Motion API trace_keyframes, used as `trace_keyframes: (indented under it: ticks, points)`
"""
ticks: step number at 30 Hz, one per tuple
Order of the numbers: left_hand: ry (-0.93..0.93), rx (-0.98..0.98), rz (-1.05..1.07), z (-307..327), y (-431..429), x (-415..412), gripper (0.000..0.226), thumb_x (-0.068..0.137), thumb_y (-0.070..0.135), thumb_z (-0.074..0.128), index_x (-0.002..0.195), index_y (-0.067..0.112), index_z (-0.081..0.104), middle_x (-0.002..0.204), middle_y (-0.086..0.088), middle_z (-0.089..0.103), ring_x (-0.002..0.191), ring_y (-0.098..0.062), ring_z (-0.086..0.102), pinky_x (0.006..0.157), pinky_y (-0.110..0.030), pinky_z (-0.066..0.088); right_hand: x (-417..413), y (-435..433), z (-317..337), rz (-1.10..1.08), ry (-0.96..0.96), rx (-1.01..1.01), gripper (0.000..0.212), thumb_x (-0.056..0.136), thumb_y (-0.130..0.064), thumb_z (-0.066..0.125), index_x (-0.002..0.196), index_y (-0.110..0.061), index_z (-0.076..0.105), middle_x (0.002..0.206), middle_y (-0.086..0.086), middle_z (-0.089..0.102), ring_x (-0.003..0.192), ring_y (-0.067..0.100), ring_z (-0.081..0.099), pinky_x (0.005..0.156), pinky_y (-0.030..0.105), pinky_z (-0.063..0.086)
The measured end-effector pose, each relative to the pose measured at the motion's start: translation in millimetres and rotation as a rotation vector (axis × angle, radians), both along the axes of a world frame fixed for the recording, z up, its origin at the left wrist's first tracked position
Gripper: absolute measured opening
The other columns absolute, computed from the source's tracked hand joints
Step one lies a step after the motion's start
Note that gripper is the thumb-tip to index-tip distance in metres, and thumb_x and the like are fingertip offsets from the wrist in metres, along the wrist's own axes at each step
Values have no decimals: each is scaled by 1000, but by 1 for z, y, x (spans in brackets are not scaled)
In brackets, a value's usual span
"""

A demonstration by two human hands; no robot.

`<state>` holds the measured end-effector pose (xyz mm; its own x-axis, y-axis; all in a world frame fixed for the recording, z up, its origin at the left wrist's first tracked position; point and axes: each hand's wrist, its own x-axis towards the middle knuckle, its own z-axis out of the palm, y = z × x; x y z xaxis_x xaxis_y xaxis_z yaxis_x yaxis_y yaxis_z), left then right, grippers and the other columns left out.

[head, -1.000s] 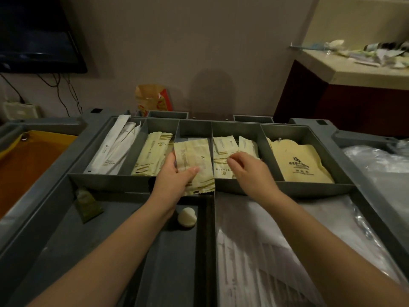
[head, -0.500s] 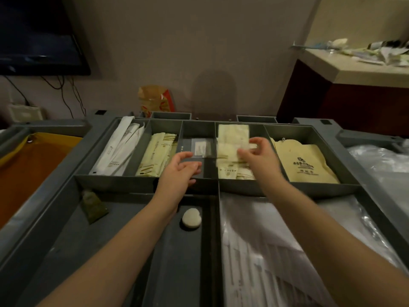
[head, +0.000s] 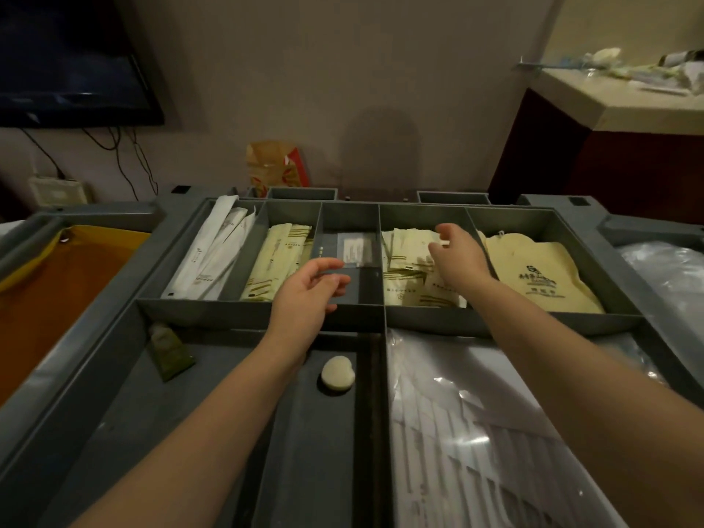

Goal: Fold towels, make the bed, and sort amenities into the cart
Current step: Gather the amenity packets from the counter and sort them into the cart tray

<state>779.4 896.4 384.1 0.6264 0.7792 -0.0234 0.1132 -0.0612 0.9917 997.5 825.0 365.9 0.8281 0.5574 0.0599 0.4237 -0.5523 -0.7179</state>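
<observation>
A grey cart tray (head: 263, 312) has a row of compartments. My right hand (head: 459, 255) hovers with fingers apart over a pile of pale yellow sachets (head: 405, 276) in the fourth compartment. My left hand (head: 310, 291) is open at the front of the middle compartment, which holds one small clear packet (head: 356, 250). White long wrappers (head: 213, 253) fill the leftmost compartment. More yellow sachets (head: 278, 261) lie in the second, and a cream bag with a logo (head: 533, 272) in the rightmost.
A white soap (head: 337, 375) and a green tube (head: 169, 348) lie in the lower left tray. Clear plastic packs (head: 476, 432) fill the lower right tray. An orange bag (head: 49, 299) hangs at the left. A counter (head: 624, 97) with clutter stands at the right rear.
The yellow sachets that my left hand held over the middle compartment now lie in the fourth compartment. Both hands have let go and lifted slightly.
</observation>
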Motion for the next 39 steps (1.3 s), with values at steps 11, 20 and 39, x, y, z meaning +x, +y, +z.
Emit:
trace_keyframes:
  ticks: [11, 20, 39]
  points:
    - [-2, 143, -123, 4, -20, 0, 21, 98, 14, 44, 96, 27, 61, 93, 3, 66, 86, -8, 62, 70, -19, 46, -58, -97, 62, -22, -250, -6, 31, 98, -23, 48, 128, -18, 56, 129, 0, 56, 115, 16, 52, 86, 24, 40]
    - [-37, 206, -297, 30, -73, -14, 19, 99, 15, 46, 104, 21, 63, 91, 2, 65, 84, -7, 61, 69, -19, 45, -154, -249, 79, -215, -191, 88, 25, 97, -26, 50, 121, -23, 57, 102, -9, 58, 82, 2, 52, 63, 13, 39]
    - [26, 68, -903, -18, -468, 0, 20, 96, 10, 50, 90, 21, 66, 80, -3, 68, 79, -16, 64, 70, -26, 49, -218, -597, 24, -759, -36, 278, 15, 97, -25, 51, 106, -28, 62, 95, -12, 63, 88, 3, 59, 67, 14, 41]
